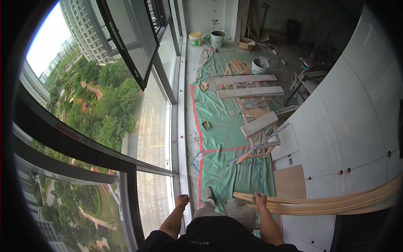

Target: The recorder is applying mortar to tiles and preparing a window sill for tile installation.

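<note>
My left hand (182, 200) is closed beside the white window sill (181, 147); whether anything small is inside it is hidden. On the right, my right hand (260, 199) is closed at the upper edge of a bundle of long, thin wooden strips (319, 204). Its fingers look pinched on one of them, near the strips' left ends. The bundle runs out toward the right edge of the view, bending with the lens. Below my hands are my legs in light trousers, and one foot (209, 193) stands on a green floor sheet (226, 176).
Ahead stands a low orange-legged trestle (256, 155) with dusty boards (250, 92) across it. Buckets (260, 65) and a cardboard box (246, 44) sit farther back. Tall windows (126, 46) line the left, one sash swung open. White panels (336, 117) cover the right wall.
</note>
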Tool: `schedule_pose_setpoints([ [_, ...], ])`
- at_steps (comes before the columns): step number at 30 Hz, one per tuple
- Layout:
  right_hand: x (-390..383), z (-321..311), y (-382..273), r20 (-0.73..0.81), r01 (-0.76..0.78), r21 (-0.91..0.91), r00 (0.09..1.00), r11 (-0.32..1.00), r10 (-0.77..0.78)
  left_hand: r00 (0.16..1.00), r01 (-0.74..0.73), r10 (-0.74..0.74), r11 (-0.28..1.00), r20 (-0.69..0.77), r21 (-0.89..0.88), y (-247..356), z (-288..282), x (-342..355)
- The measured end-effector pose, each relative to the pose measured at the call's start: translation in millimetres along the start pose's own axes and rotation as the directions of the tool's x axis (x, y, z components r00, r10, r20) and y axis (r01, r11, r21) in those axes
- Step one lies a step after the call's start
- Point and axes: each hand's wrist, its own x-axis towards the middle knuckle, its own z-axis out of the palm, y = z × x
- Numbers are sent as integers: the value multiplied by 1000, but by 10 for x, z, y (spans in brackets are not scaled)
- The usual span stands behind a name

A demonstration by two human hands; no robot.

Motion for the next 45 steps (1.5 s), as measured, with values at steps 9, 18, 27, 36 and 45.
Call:
schedule_pose_setpoints([
  [9,2467,562,-1676,-171,-31,196,983,980,65,980,50,-32,995,197,-90,1053,907,252],
  [18,4846,938,-3029,-520,128,-328,803,936,-292,945,302,-308,951,-113,-64,1464,662,-231],
  [27,5959,1525,-3773,-562,-335,-473,827,815,14,994,-21,1,982,-107,-186,2522,1669,-402],
  [36,5920,1859,-3838,-480,-329,-402,870,854,109,996,64,-71,991,58,113,2816,2300,-532],
  [45,5540,1440,-4333,-476,-208,-502,877,840,-67,993,63,-78,984,-87,-169,2291,1578,-134],
])
